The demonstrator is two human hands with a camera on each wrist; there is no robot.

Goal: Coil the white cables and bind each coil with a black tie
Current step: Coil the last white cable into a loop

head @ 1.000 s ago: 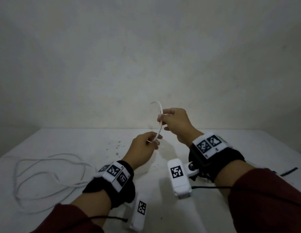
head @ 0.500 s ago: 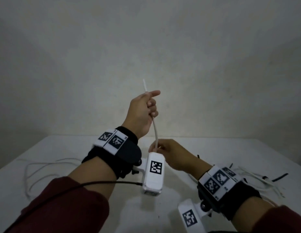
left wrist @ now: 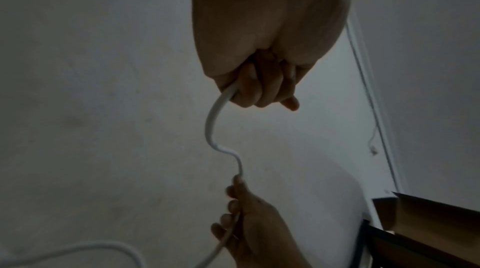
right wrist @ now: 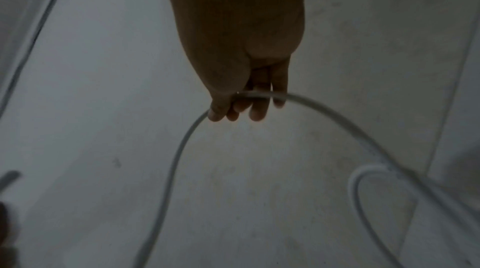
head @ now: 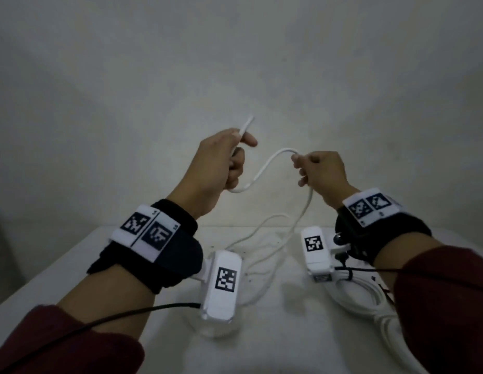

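Note:
A white cable (head: 264,168) hangs in the air between my two raised hands. My left hand (head: 226,160) grips it near its end, and the plug tip (head: 248,124) sticks up past the thumb. My right hand (head: 316,168) holds the same cable further along, fingers curled over it. From there the cable drops to the white table (head: 275,333) in loose loops (head: 270,238). The left wrist view shows the cable (left wrist: 215,128) curving from my left fist down to my right hand (left wrist: 246,221). In the right wrist view the cable (right wrist: 259,95) crosses my fingers. No black tie is clearly visible.
More white cable (head: 364,295) lies bunched on the table's right side under my right forearm. A grey wall (head: 235,63) stands close behind the table. A brown cardboard box (left wrist: 428,221) shows at the right in the left wrist view.
My right hand has risen from table height and moved right along the cable. My left hand has lowered a little. A slack curve of cable now hangs between the hands.

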